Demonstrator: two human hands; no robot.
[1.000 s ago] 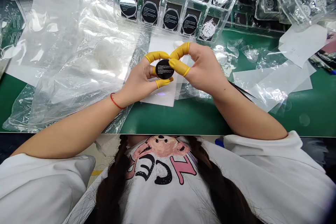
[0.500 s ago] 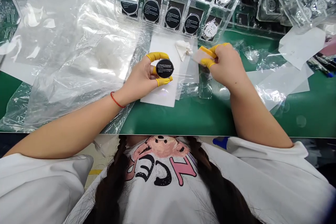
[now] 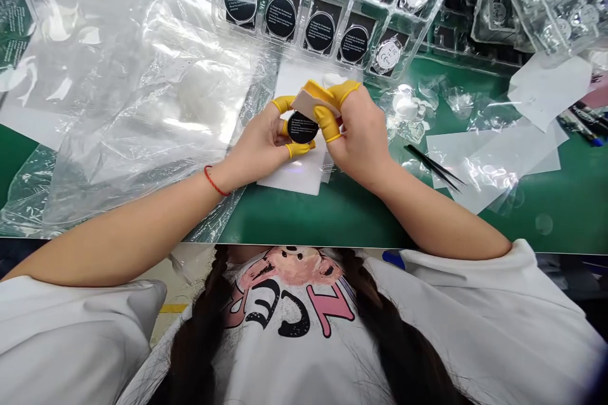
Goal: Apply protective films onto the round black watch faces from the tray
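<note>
My left hand (image 3: 268, 139), with yellow finger cots, grips a round watch face (image 3: 303, 128) by its edge; its black front carries white printed lines. Above the watch, my right hand (image 3: 354, 126), also in yellow cots, pinches a flat pad (image 3: 308, 101), yellow on one side and pale on the other. The pad overlaps the watch's upper edge; I cannot tell whether the two touch. A white sheet (image 3: 289, 180) lies beneath both hands.
A clear plastic tray (image 3: 408, 50) of watches stands at the back, with stacked trays (image 3: 536, 12) to its right. Plastic bags (image 3: 142, 95) cover the left side. Black tweezers (image 3: 434, 168) lie right of my hands, near thin sheets (image 3: 494, 158) and pens (image 3: 586, 120).
My right hand has moved left with the pad, from beside the crumpled cloth to over the watch. Tweezers that its arm covered now show. My left hand stays nearly still.
</note>
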